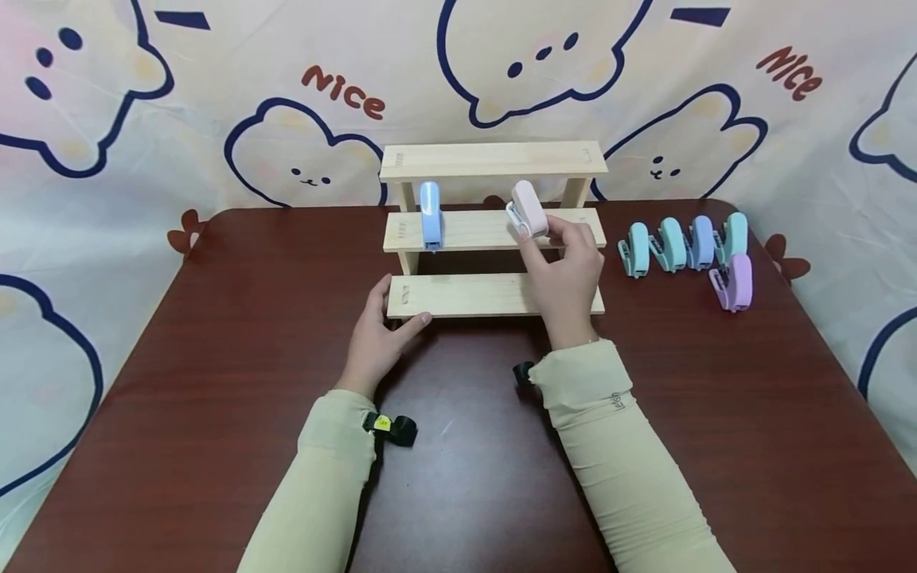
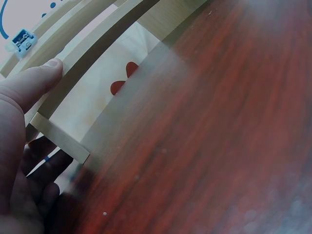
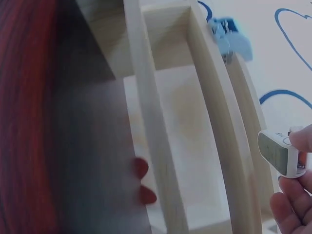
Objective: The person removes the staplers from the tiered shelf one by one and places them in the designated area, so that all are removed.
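A three-tier wooden rack (image 1: pixel 458 296) stands on the table. My left hand (image 1: pixel 377 338) grips the left end of its lowest shelf, thumb over the front and fingers around the end. In my right hand (image 1: pixel 569 278) I pinch a pale pinkish-white mini stapler (image 1: pixel 528 208) (image 3: pixel 275 153). It is tilted above the right part of the middle shelf (image 1: pixel 476 231); contact with the wood cannot be made out. A light blue mini stapler (image 1: pixel 431 215) (image 2: pixel 22 42) (image 3: pixel 229 39) stands on that shelf near its left end.
Right of the rack, several teal and blue mini staplers (image 1: pixel 671 245) stand in a row on the dark wooden table (image 1: pixel 236 334). A purple one (image 1: pixel 732 282) stands in front of them. A printed cloth (image 1: pixel 423 48) hangs behind the table.
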### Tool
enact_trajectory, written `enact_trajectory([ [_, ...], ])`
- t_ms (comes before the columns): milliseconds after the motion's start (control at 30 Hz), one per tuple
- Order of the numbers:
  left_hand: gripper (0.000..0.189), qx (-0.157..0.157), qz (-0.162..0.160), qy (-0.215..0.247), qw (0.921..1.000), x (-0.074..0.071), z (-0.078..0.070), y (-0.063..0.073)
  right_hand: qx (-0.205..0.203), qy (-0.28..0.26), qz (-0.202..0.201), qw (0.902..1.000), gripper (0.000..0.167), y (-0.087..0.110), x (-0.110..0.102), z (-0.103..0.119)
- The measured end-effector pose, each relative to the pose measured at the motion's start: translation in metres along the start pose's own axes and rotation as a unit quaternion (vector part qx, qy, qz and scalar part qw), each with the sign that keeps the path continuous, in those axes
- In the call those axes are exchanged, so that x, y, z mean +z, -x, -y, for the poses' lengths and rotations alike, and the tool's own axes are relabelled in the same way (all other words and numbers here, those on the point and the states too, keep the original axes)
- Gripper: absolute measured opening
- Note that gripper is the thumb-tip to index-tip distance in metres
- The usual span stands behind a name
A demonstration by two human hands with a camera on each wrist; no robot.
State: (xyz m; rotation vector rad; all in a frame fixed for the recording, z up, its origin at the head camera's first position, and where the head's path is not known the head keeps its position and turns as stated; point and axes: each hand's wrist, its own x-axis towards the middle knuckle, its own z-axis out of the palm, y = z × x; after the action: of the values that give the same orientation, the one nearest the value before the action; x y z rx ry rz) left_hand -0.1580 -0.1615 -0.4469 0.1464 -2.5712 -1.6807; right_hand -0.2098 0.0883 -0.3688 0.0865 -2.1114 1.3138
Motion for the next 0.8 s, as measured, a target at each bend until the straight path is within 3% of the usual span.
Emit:
enact_trajectory([
  [200,0.098,0.006,-0.005,-0.006,1.0000,0.000,0.001,0.000,0.018,0.032,-0.002,0.9993,0.037,-0.002,-0.023,-0.013],
  [400,0.099,0.009,-0.002,-0.007,0.9999,0.001,0.002,0.001,0.049,0.043,-0.036,0.9973,0.037,-0.008,-0.047,-0.028],
  [800,0.097,0.012,-0.003,0.003,0.9999,0.002,0.003,0.000,0.140,0.067,-0.094,0.9834,0.042,-0.022,-0.103,-0.060],
])
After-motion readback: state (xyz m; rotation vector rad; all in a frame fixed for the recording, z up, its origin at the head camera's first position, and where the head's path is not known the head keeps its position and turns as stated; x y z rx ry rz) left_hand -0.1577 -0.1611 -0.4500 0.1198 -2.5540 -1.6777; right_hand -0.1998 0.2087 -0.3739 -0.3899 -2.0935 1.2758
